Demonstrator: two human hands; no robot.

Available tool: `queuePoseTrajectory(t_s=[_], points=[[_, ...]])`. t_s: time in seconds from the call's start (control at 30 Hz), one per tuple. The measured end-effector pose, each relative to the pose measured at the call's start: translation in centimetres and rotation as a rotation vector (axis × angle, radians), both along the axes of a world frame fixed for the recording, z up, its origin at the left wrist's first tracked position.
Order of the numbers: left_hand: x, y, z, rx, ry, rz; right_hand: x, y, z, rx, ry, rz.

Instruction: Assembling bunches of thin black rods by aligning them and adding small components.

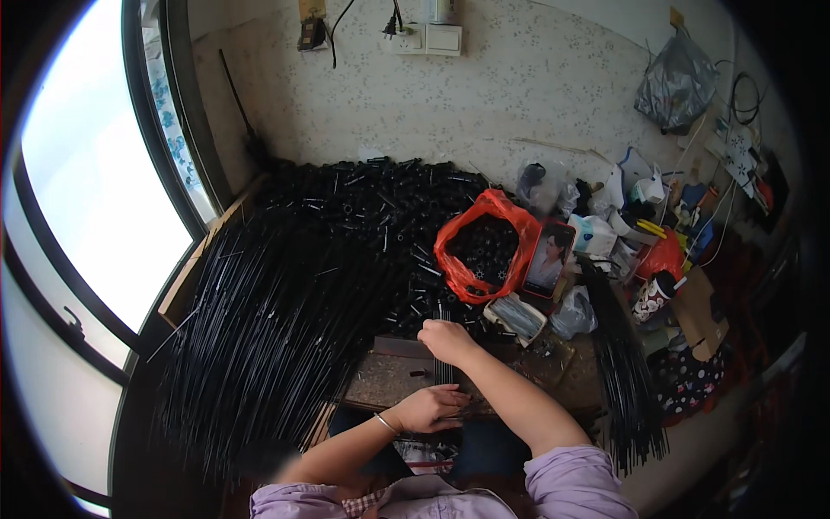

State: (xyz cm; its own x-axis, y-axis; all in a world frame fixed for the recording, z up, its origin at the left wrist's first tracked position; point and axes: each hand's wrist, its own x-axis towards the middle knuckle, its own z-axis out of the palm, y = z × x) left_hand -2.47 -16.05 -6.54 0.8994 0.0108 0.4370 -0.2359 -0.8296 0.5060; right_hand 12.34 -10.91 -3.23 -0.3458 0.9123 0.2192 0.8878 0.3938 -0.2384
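A small bundle of thin black rods runs between my two hands at the front edge of the worktable. My right hand is closed around its far end, where several tips poke out beyond the fingers. Lower down, my left hand, with a bangle on the wrist, is closed at the near end of the same rods. Its fingertips are partly hidden. A small dark piece lies on the bare wood left of the bundle. Short black tubular parts are heaped beyond my hands.
Long black rods spread thickly at left, and another bunch hangs over the right edge. A red plastic bag of small black parts stands behind my hands. Beside it are a phone, an open box and a patterned cup.
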Motion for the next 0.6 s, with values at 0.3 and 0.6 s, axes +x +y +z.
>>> queuePoseTrajectory(t_s=[0.3, 0.6], points=[[-1.1, 0.0, 1.0, -0.108, 0.024, 0.021, -3.7, -2.8, 2.3, -0.135, 0.139, 0.385], [-0.6, 0.3, 0.6, -0.066, -0.116, 0.058, -1.3, -1.0, 5.8, 0.229, 0.634, -0.102]])
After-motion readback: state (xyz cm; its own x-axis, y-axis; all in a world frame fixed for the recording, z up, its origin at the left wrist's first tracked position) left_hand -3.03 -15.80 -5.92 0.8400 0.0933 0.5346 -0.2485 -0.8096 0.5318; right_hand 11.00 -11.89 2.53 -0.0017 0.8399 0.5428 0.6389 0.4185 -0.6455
